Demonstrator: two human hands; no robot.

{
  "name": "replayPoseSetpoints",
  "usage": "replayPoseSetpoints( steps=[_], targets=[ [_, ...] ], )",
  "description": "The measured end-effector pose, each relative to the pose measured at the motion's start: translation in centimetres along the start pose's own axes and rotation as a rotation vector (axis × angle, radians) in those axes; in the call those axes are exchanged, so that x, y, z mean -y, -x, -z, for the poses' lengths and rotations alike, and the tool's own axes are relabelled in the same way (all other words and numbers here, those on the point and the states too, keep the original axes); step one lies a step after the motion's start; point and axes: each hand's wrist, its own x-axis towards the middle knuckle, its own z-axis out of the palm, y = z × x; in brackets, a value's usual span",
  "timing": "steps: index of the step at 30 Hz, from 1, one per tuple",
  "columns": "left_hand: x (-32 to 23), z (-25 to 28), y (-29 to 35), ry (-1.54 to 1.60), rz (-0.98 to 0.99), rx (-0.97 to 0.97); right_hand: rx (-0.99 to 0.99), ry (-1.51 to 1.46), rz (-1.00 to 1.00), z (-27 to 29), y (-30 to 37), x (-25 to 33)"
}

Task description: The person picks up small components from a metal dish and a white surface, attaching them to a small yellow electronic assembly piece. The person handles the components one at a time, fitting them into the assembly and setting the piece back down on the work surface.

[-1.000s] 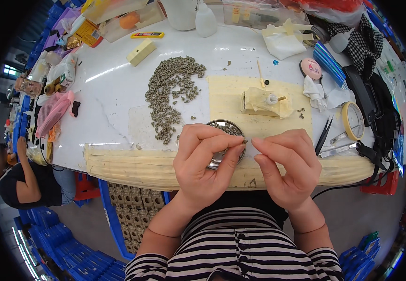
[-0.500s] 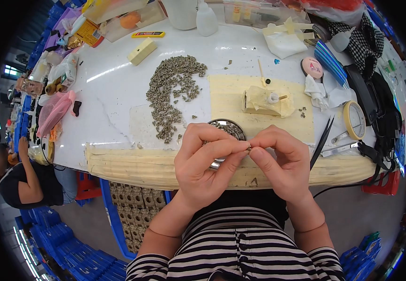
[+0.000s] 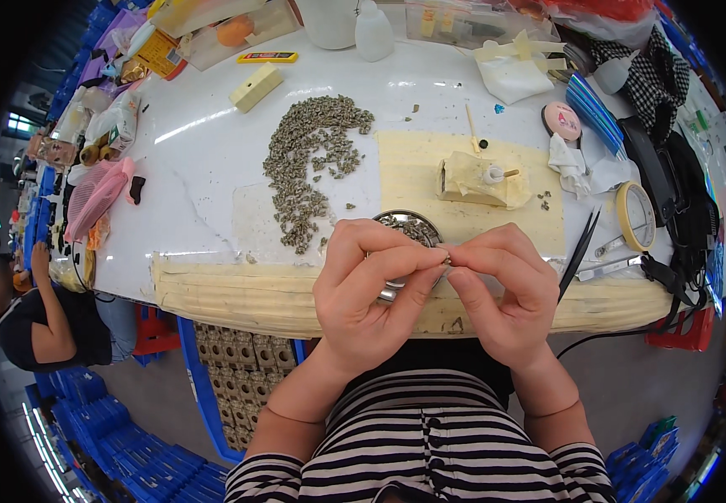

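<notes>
We see both hands meeting over a small part at the table's near edge.
Our left hand point(image 3: 367, 289) pinches the part point(image 3: 446, 261) between thumb and forefinger, just in front of the round dish point(image 3: 405, 212) of metal bits; our right hand point(image 3: 507, 293) has its forefinger at the left fingertips and its thumb slightly apart, and we cannot tell whether it grips the part too. Beyond, to the left, we see a curved pile point(image 3: 294, 144) of similar bits; black tweezers point(image 3: 578, 254) lie to the right, near a tape roll point(image 3: 622, 216).
</notes>
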Motion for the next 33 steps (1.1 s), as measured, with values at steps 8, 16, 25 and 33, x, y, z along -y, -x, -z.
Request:
replayPoseSetpoints(
  steps=[8,16,25,33],
  targets=[
    [0.2,-0.1,0.0,-0.026,-0.020,0.002,-0.072,0.057,0.054,0.0,0.1,0.1],
    [0.1,-0.1,0.1,0.011,0.032,-0.024,-0.062,0.192,0.207,0.1,0.0,0.1],
    [0.0,0.0,-0.1,0.069,0.007,0.034,-0.014,-0.083,-0.017,0.0,0.3,-0.5],
    [0.2,-0.2,0.1,-0.046,-0.021,0.001,-0.075,0.050,0.122,0.0,0.1,0.1]
  ],
)
